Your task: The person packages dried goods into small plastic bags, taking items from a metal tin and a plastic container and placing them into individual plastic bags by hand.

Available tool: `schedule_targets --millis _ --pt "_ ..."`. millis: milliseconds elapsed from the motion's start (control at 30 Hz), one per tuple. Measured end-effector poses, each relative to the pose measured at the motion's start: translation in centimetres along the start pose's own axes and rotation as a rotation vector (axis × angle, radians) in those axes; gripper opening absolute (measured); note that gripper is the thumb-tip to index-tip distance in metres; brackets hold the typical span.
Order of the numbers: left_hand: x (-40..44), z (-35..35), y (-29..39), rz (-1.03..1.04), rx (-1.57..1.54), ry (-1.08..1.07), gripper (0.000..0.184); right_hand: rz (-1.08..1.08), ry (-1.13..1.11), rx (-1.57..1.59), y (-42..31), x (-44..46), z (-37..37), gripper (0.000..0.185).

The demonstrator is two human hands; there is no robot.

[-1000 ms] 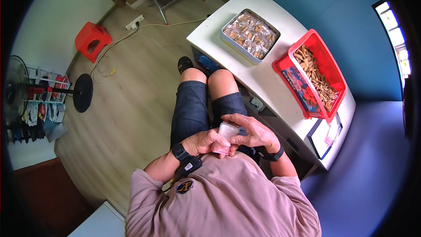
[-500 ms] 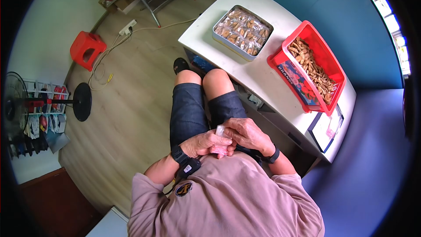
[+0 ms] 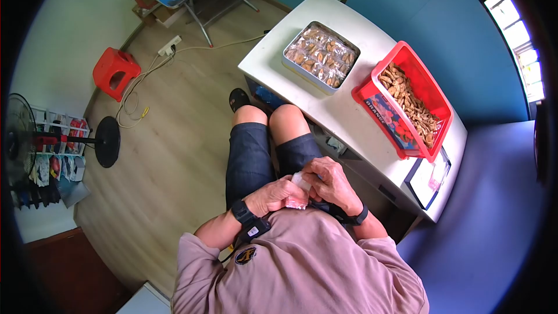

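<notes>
Just above my lap, close against my shirt, I have a small plastic packet (image 3: 300, 181), whitish and see-through on top, pink at its lower end. The fingers of my left hand (image 3: 272, 195) are closed around its pink part; those of my right hand (image 3: 332, 185) are bent in narrow at the whitish part. Ahead to my right, on the white table (image 3: 264, 61), sit an open tin (image 3: 307, 79) of clear-wrapped brown pieces and, nearer me, a red basket (image 3: 419, 65) of loose brown pieces.
</notes>
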State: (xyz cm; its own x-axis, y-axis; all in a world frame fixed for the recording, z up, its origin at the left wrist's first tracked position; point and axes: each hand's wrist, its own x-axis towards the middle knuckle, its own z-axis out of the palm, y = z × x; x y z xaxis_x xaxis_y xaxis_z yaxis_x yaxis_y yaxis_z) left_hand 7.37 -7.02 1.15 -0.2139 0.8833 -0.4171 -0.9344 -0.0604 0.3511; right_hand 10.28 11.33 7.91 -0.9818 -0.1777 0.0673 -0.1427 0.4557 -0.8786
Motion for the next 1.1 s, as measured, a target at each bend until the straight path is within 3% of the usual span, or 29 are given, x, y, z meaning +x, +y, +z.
schedule_targets --millis 100,167,233,333,467,567,633,733,767,867,1000,1067,1100 --pt "0.1 -0.2 0.5 -0.01 0.108 -0.018 0.028 0.034 0.016 -0.056 -0.4 0.2 0.0 0.009" --pt "-0.7 2.0 1.8 -0.068 -0.072 -0.019 0.027 0.045 0.04 -0.05 -0.1 0.4 0.0 0.007" --pt "-0.3 1.5 1.8 -0.058 -0.032 -0.056 0.026 0.055 0.067 -0.044 -0.4 0.6 0.0 0.006" --pt "0.4 0.4 1.9 -0.081 -0.016 -0.158 0.023 0.445 -0.043 0.212 -0.8 1.1 -0.5 0.008" --pt "1.4 -0.4 2.5 -0.116 -0.097 -0.181 0.018 0.353 -0.006 0.202 1.3 2.2 -0.2 0.009" --pt "2.4 -0.9 4.0 -0.149 -0.153 -0.196 0.012 0.441 -0.117 0.171 1.8 4.5 -1.5 0.011" --pt "3.0 -1.0 5.8 -0.142 -0.211 -0.206 0.009 0.189 -0.108 0.015 2.2 6.7 -2.7 0.013" --pt "4.2 -1.7 8.4 -0.031 -0.249 -0.237 0.011 0.277 0.065 0.049 0.9 11.4 -6.0 0.017" --pt "4.6 -2.0 9.2 0.026 -0.272 -0.259 0.012 0.148 0.095 -0.104 1.5 13.6 -7.5 0.018" --pt "6.2 -2.8 10.9 0.076 -0.324 -0.286 0.012 0.157 0.237 -0.462 2.3 19.9 -10.6 0.011" --pt "8.1 -3.5 11.8 0.128 -0.373 -0.33 0.014 0.048 0.306 -0.77 7.5 25.4 -12.9 0.023" --pt "8.5 -3.8 11.9 0.129 -0.417 -0.338 0.016 0.287 0.193 -0.987 9.1 26.8 -13.3 0.039" --pt "8.5 -3.8 11.9 0.133 -0.417 -0.343 0.016 0.283 0.193 -0.992 9.9 27.1 -13.4 0.039"
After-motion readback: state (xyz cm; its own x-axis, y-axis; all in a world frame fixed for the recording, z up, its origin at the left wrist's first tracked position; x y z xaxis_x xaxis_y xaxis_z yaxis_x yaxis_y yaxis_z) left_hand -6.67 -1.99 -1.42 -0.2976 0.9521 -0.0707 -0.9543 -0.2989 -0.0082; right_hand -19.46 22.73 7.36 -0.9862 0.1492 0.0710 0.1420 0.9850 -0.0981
